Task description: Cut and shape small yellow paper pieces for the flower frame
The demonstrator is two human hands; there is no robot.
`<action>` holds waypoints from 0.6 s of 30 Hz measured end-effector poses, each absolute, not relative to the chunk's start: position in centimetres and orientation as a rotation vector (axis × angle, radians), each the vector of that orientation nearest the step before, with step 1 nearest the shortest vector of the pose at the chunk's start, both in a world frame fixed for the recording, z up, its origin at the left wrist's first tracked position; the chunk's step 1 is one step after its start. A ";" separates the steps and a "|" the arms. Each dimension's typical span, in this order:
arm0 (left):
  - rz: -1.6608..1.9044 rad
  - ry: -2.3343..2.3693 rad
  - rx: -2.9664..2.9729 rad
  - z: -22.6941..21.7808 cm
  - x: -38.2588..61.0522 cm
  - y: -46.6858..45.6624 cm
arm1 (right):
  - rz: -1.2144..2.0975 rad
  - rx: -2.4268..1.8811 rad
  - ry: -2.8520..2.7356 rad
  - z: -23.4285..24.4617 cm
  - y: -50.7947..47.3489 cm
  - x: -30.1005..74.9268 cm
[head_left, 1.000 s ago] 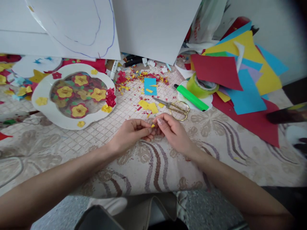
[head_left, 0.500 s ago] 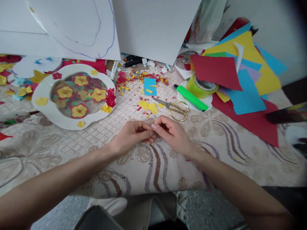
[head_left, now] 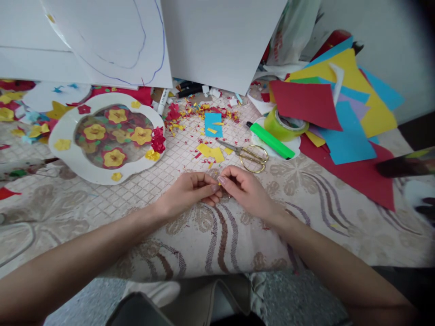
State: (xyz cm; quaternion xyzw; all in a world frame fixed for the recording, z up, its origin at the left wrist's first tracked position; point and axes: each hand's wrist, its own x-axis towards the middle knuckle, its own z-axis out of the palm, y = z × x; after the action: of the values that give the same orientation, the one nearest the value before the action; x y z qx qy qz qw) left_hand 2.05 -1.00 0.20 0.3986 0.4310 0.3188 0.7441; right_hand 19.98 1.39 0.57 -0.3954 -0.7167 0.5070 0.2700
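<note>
My left hand (head_left: 195, 189) and my right hand (head_left: 244, 188) meet fingertip to fingertip just above the tablecloth. Both are closed in a pinch on a tiny yellow paper piece (head_left: 219, 183), mostly hidden by the fingers. Beyond my right hand lie gold-handled scissors (head_left: 253, 157), their blades pointing left. Near the blades are yellow paper scraps (head_left: 210, 152) and a small blue paper rectangle (head_left: 213, 122). To the left is a white scalloped frame (head_left: 64, 158) with yellow and red paper flowers on its clear middle and rim.
A green highlighter (head_left: 272, 140) lies beside a roll of yellow-green tape (head_left: 280, 125). Coloured paper sheets (head_left: 353, 136) are piled at right. Shredded red and yellow bits (head_left: 200, 108) are scattered at the back, before upright white boards (head_left: 217, 40). Paper stars and flowers (head_left: 34, 122) lie far left.
The fingers shift slightly, and a bit of yellow now shows at the pinched fingertips. The hands stay in nearly the same place; the table things have not been moved.
</note>
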 end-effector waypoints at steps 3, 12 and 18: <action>0.727 0.930 0.885 0.1 1.9 -1.1 | 1.444 -1.061 -1.888 0.6 1.4 20.0; 0.711 0.953 0.959 0.1 2.0 -1.0 | 1.391 -0.962 -1.967 0.2 1.5 20.2; 0.739 0.951 0.902 0.1 1.9 -1.0 | 1.542 -1.029 -1.898 0.5 1.6 20.5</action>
State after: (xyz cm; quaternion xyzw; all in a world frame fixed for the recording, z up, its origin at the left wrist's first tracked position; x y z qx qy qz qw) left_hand 1.94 -0.96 0.10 0.4097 0.4320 0.3356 0.7300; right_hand 20.48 1.59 0.52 -0.3763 -0.6942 0.5640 0.2417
